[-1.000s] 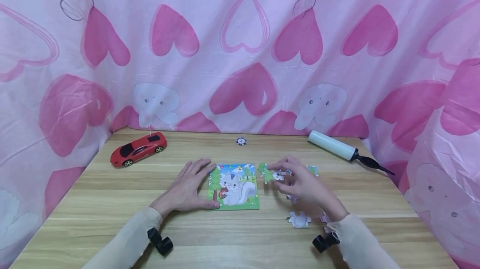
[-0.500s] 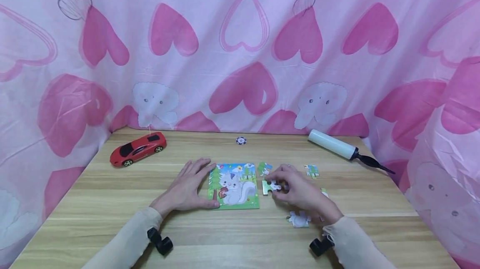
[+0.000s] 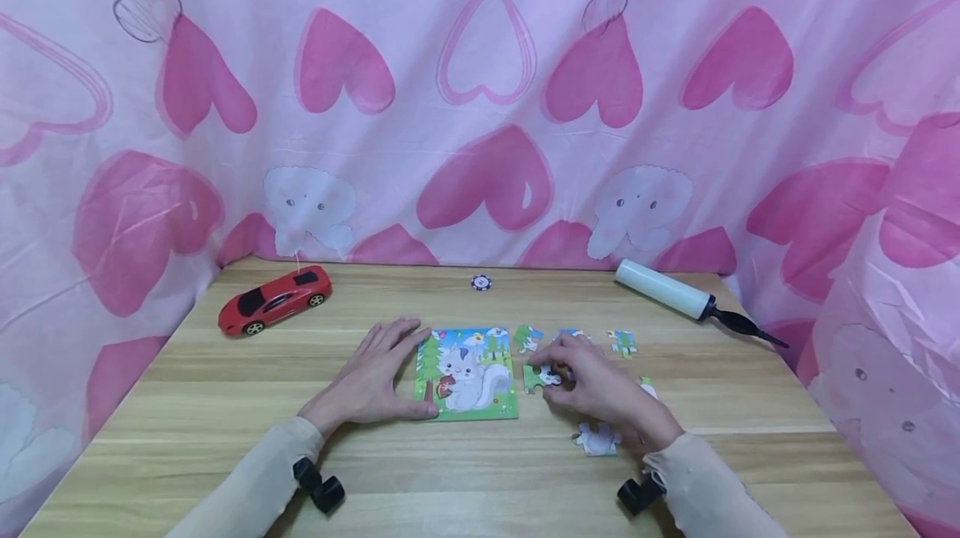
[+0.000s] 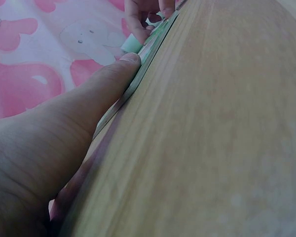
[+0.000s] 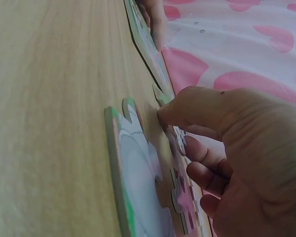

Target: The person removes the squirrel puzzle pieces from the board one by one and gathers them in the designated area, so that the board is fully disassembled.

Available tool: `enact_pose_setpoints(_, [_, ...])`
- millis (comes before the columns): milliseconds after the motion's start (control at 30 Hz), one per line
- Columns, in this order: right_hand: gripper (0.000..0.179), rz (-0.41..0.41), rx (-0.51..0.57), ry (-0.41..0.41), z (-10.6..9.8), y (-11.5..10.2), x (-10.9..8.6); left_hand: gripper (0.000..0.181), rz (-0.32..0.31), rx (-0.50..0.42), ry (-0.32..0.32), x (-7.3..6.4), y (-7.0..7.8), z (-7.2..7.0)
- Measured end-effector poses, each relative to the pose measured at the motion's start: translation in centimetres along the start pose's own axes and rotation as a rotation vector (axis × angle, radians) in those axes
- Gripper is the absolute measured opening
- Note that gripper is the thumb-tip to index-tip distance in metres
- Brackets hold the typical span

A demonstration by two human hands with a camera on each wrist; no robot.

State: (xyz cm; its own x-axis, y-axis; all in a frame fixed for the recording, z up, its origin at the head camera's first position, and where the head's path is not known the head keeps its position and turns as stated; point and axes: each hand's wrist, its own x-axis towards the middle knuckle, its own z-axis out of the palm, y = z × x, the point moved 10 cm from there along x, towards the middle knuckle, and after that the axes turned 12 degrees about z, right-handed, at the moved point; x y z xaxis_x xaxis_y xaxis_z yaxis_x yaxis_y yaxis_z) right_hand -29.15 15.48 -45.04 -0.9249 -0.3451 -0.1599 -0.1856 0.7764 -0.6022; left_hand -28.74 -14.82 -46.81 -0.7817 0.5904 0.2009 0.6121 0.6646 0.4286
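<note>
A square squirrel picture board (image 3: 472, 375) lies flat at the middle of the table. My left hand (image 3: 367, 373) rests along its left side, fingers spread and fairly straight, with the thumb on the near left corner. To the right of the board, my right hand (image 3: 596, 379) pinches a green and white puzzle piece (image 3: 534, 378) between thumb and fingers, low at the table. Part of that piece is hidden by the fingers. In the right wrist view a larger pale puzzle piece (image 5: 138, 163) lies close to the thumb.
More loose pieces surround the right hand, among them a tree piece (image 3: 527, 338), a green-blue piece (image 3: 622, 342) and a pale piece (image 3: 597, 439). Farther back are a red toy car (image 3: 276, 302), a poker chip (image 3: 482, 282) and a hand pump (image 3: 667, 289). A pink heart-print curtain (image 3: 480, 104) hangs behind.
My right hand has come down and slightly nearer, bringing the green and white puzzle piece from beside the tree piece to just below it. My left hand and the board have stayed put.
</note>
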Motion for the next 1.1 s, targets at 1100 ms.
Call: enact_pose_setpoints(1100, [0.066,-0.132,0.094,0.068,-1.1,-3.8,0.0,0.127,-0.008,-0.001,-0.007,-0.1,0.0,0.0])
